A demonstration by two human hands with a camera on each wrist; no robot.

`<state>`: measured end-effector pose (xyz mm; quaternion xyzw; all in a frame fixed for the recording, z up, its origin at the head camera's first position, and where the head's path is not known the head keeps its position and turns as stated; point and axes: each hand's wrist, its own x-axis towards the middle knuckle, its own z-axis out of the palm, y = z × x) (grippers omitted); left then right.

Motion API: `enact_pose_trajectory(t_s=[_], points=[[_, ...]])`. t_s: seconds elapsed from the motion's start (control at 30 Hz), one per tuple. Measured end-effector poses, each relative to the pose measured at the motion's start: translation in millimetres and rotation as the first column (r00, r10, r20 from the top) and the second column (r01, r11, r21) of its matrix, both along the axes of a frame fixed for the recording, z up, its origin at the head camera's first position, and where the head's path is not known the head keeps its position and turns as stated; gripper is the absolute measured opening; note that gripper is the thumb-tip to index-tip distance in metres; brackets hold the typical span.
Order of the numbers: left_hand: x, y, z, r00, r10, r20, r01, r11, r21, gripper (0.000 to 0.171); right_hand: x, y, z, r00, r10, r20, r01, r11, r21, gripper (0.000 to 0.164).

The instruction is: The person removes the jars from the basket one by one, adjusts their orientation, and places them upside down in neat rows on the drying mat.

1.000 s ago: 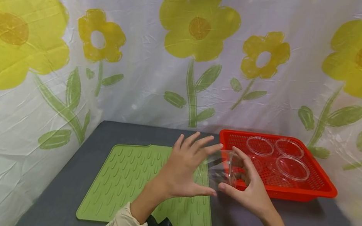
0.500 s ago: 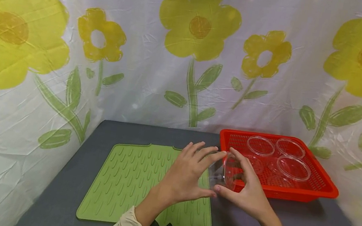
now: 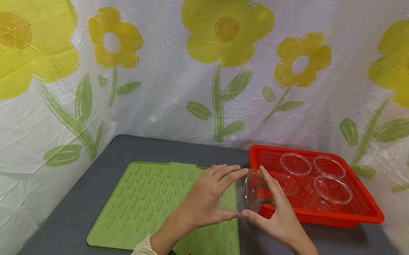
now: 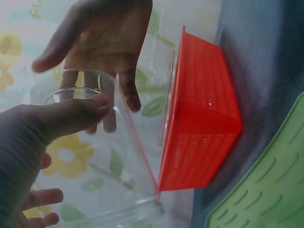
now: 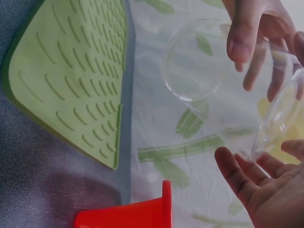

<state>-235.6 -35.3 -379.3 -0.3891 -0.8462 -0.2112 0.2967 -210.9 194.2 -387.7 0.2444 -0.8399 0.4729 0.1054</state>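
Note:
A clear cup (image 3: 249,191) lies on its side in the air between both hands, over the mat's right edge. My left hand (image 3: 205,194) grips it from the left; in the left wrist view the thumb (image 4: 76,116) lies across its wall. My right hand (image 3: 280,209) is on the other side, fingers and thumb spread around the cup's right end. The right wrist view shows the right fingertips (image 5: 228,164) right at the rim, while the cup's other round end (image 5: 166,71) faces the mat side.
A red perforated basket (image 3: 366,211) stands at right with several clear cups (image 3: 332,189) in it, rims up. A green ridged mat (image 3: 136,210) lies at left on the dark grey table (image 3: 62,229). A flower-printed curtain (image 3: 152,106) hangs behind.
The cup has turned between the hands and its rim has shifted left. My left hand has come lower and closer to the right hand, whose thumb now meets the left thumb.

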Motion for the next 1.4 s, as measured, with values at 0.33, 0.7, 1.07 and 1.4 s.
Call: enact_pose_trajectory(t_s=[0.33,0.7,1.07,1.4], points=[[-19.8,-32.2,-15.8,0.986,0.031,0.164,-0.072,0.966,0.249,0.104,0.9,4.9,-2.0,0.997,-0.08,-0.011,0.08,0.996,-0.031,0.083],[-45.9,-82.6,-38.2,0.928,0.103,0.358,-0.283,0.819,0.498,0.099,0.3,19.7,-6.9,0.979,-0.201,-0.016,0.202,0.979,0.013,0.066],[-54.6,-125.1,-51.3,0.884,0.1,0.457,-0.406,0.648,0.645,0.099,2.1,24.9,-10.6,0.966,-0.26,-0.007,0.26,0.965,0.013,0.061],[-49.4,-120.5,-50.8,0.886,0.078,0.458,-0.39,0.66,0.642,0.099,-1.3,11.7,-10.4,0.975,-0.22,-0.027,0.22,0.976,-0.001,0.064]])
